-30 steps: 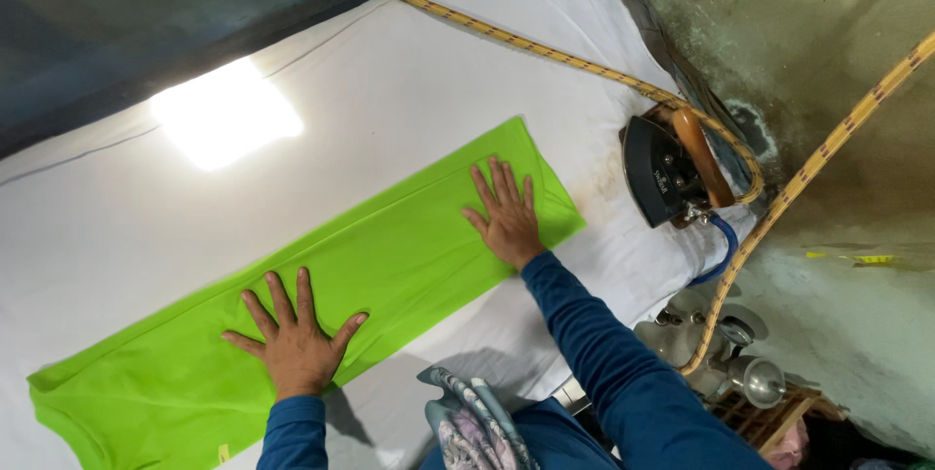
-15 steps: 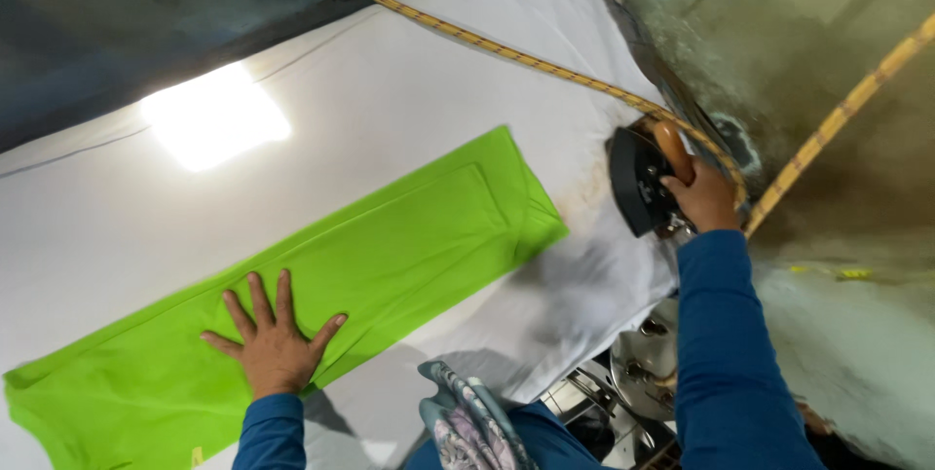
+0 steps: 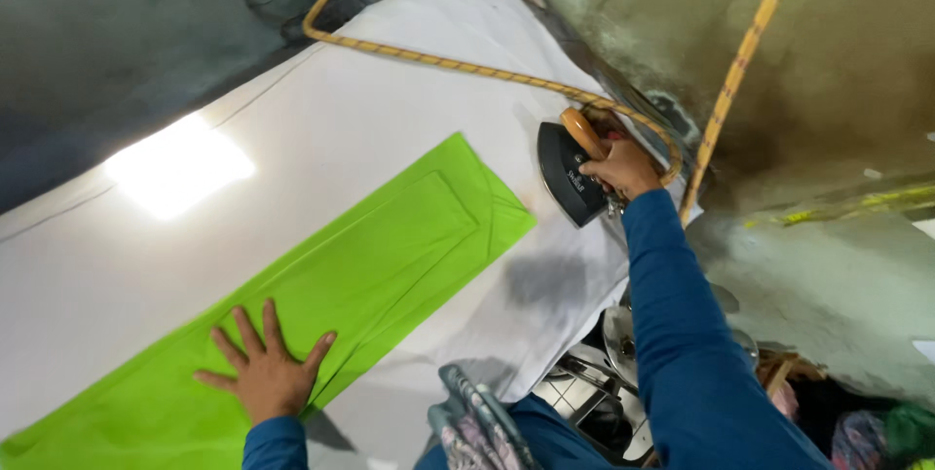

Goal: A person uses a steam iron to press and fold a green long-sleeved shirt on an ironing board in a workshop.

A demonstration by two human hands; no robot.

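Pressing left hand (image 3: 265, 376) flat, fingers spread, on green cloth (image 3: 370, 275) near bench (image 3: 321, 129) front edge. Gripping iron (image 3: 570, 173) handle with right hand (image 3: 621, 166), lifting at right edge.

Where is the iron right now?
In the head view, the iron is lifted at the white table's right edge, gripped by the right hand, beyond the green cloth.

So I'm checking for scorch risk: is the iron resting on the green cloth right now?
No, the iron is off the green cloth, over the white cover in the right hand.
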